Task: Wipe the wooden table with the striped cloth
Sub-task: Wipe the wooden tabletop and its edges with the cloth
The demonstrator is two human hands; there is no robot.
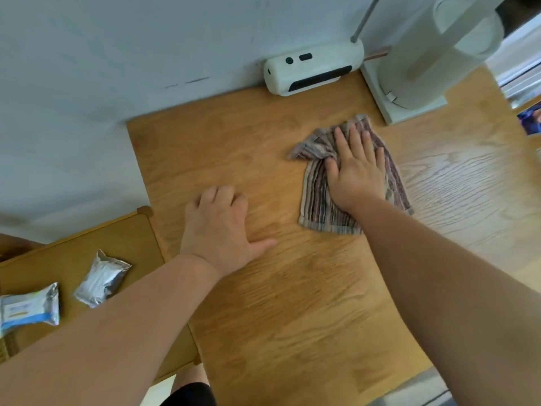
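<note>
The striped cloth (317, 197), grey, pink and white, lies bunched on the wooden table (292, 303) toward its far right. My right hand (355, 168) presses flat on top of the cloth, fingers spread and pointing at the wall. My left hand (218, 230) rests palm down on the bare wood to the left of the cloth, fingers curled a little, holding nothing.
A white device (313, 67) with black slots lies against the wall at the table's far edge. A tall white appliance base (409, 92) stands at the far right. On a lower wooden surface (128, 238) at left lie two foil packets (101, 278) (29, 307).
</note>
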